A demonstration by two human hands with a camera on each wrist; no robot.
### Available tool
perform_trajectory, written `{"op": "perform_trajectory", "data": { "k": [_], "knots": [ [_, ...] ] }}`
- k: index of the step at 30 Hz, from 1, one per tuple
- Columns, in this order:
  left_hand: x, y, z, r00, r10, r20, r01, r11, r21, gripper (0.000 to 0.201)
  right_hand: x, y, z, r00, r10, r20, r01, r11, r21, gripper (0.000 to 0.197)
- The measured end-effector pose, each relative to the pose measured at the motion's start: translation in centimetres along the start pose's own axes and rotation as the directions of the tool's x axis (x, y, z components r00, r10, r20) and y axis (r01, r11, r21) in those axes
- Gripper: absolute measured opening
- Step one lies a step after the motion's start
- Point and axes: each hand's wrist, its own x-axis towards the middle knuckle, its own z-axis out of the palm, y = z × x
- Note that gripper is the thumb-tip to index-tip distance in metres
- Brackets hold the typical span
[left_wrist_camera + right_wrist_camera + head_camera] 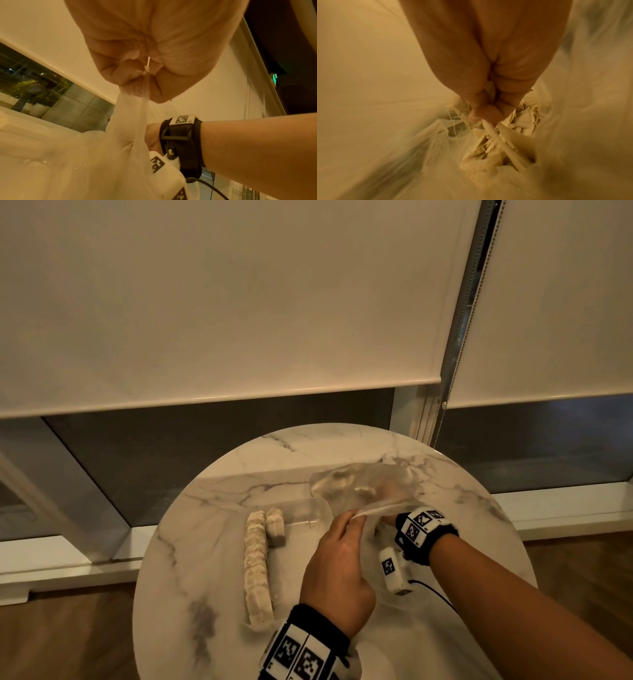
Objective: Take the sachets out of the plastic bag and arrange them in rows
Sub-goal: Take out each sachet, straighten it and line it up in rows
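Observation:
A clear plastic bag (356, 481) lies on the far right of the round marble table (212, 559). My left hand (346, 525) pinches the bag's rim (135, 97) and holds it up. My right hand (390, 491) is inside the bag up to the wrist. There my right hand (481, 119) pinches a pale sachet (503, 139) among several sachets (527, 119) bunched at the bag's bottom. A long row of sachets (257, 566) lies on the table left of my left hand, with a short second row (275, 525) beside its far end.
A clear plastic lid or tray (308, 511) lies flat between the rows and the bag. Roller blinds (239, 302) and a window frame stand behind the table. Wood floor (68, 638) surrounds it. A cable (435, 594) runs from my right wrist camera.

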Motion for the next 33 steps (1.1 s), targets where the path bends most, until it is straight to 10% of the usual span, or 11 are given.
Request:
{"op": "perform_trajectory", "data": {
  "k": [4,17,26,31,33],
  "knots": [
    [0.0,-0.4,0.2,1.0,-0.019,-0.011,0.018,0.997,-0.081,0.092,-1.1,0.2,-0.3,0.989,-0.018,0.15,0.0,0.992,0.123,0.01],
    [0.8,-2.9,0.9,0.991,-0.13,-0.046,0.115,0.964,-0.239,0.084,-11.3,2.8,-1.3,0.989,-0.126,0.081,0.051,0.792,0.609,0.022],
    [0.4,-3.7,1.9,0.967,-0.156,0.202,0.199,0.956,-0.215,0.054,-16.9,0.6,-5.2,0.959,-0.276,0.057,0.072,0.437,0.897,0.017],
    [0.1,-3.0,1.7,0.931,-0.358,0.065,0.291,0.626,-0.723,0.032,-17.2,-1.3,-5.0,0.938,-0.346,0.007,0.072,0.214,0.974,0.018],
    [0.0,-2.3,1.0,0.903,-0.411,0.124,0.286,0.363,-0.887,0.038,-17.0,-2.3,-4.3,0.934,-0.356,-0.012,0.085,0.189,0.978,0.019]
  ]
}}
